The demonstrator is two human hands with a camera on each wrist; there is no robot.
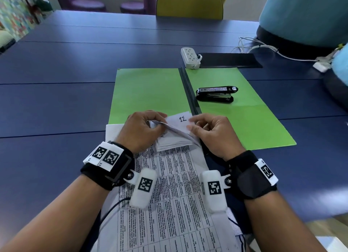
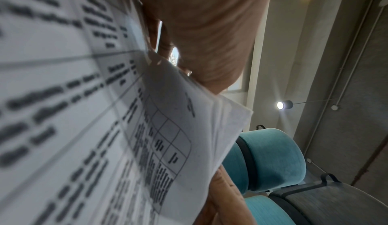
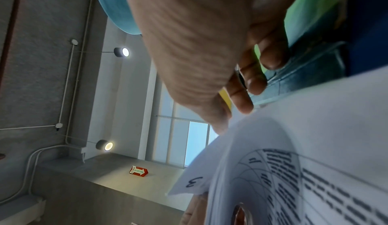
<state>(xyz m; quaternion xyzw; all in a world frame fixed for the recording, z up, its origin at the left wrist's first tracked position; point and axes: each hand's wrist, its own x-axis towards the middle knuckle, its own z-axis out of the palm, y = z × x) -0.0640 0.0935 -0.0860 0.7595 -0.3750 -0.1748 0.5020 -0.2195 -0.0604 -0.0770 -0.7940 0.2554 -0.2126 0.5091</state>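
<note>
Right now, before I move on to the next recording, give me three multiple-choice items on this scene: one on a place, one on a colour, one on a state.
1. Where does the stapler lie?
A. on the right half of the open folder
B. on its left half
C. off the folder altogether

2. What colour is the folder?
A. red
B. green
C. white

3. How do the left hand and the right hand meet the stack of sheets?
A. both grip its far end, with leaves lifted
B. both lie flat, off it
C. one hand alone holds it

Answers:
1. A, because the stapler sits to the right of the folder's spine.
2. B, because both halves of the folder are green.
3. A, because the fingers of each hand curl on the lifted leaves.
</note>
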